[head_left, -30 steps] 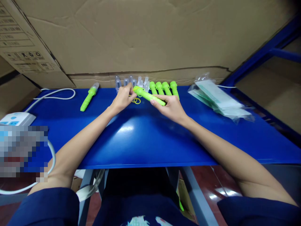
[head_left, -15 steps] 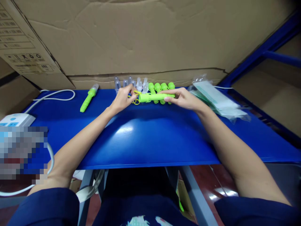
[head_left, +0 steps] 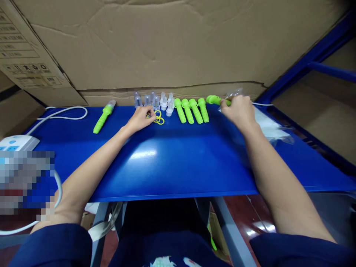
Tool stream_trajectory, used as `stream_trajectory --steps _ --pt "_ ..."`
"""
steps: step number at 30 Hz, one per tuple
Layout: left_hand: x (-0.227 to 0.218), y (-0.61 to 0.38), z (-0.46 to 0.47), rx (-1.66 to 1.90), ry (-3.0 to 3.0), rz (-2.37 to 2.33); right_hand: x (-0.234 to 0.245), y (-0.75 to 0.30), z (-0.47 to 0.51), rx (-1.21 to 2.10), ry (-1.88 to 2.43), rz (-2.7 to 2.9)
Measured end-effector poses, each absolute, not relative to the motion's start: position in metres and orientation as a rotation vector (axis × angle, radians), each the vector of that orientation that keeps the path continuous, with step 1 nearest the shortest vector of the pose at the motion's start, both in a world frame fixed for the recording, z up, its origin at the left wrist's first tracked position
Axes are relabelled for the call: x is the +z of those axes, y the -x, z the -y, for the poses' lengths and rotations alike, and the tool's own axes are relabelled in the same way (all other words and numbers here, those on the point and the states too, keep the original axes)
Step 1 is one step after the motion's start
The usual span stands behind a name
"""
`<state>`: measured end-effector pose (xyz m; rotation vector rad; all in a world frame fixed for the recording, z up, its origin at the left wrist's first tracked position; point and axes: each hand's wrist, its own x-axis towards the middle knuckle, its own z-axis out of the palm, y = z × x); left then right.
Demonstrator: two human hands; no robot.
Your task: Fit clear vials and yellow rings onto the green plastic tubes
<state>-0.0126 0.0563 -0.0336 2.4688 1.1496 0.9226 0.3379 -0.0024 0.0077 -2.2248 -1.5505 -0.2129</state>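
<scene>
My right hand (head_left: pixel 239 111) is closed around a bright green plastic handle (head_left: pixel 213 99), held over the bench's back right. Its rounded end points left, and the fingers hide the rest. My left hand (head_left: pixel 142 118) rests at the back middle, thumb and fingertips pinched on a yellow ring at the left of a small pile of yellow rings (head_left: pixel 159 118). Just behind it stand several clear plastic caps (head_left: pixel 156 102) and whitish translucent caps (head_left: pixel 169 107). Between my hands, several green handles (head_left: pixel 191 111) lie side by side in a slanted row.
A green handle with a clear tip (head_left: pixel 102 118) lies at the left on the blue bench (head_left: pixel 172 159). Plastic-bagged pale sheets (head_left: pixel 268 124) lie beyond my right hand. A white power strip (head_left: pixel 20 142) with a cable sits far left. Cardboard (head_left: pixel 155 48) walls the back.
My right hand has carried the green handle right and away from my left hand, past the row. My left hand has shifted slightly left and down beside the yellow rings.
</scene>
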Motion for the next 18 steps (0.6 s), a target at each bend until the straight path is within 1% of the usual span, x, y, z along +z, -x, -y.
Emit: stream_trajectory --steps 3,5,8,12,15,18 --pt "-0.033 0.015 -0.053 0.891 -2.556 -1.199 0.001 -0.328 0.003 -0.212 2.352 1.545" --pt "-0.030 0.016 -0.049 0.961 -2.600 -1.255 -0.004 -0.325 0.002 -0.172 2.377 1.560" --pt "-0.020 0.023 -0.052 1.212 -2.556 -1.386 -0.013 -0.329 -0.003 -0.126 2.392 1.581" --pt "-0.002 0.051 -0.072 1.528 -2.313 -1.642 -0.023 -0.336 -0.011 -0.079 2.388 1.630" --pt "0.003 0.082 -0.085 1.469 -2.120 -1.940 -0.028 -0.338 -0.014 -0.065 2.335 1.671" --pt "-0.005 0.106 -0.088 1.155 -1.980 -2.304 -0.030 -0.338 -0.015 -0.038 2.290 1.701"
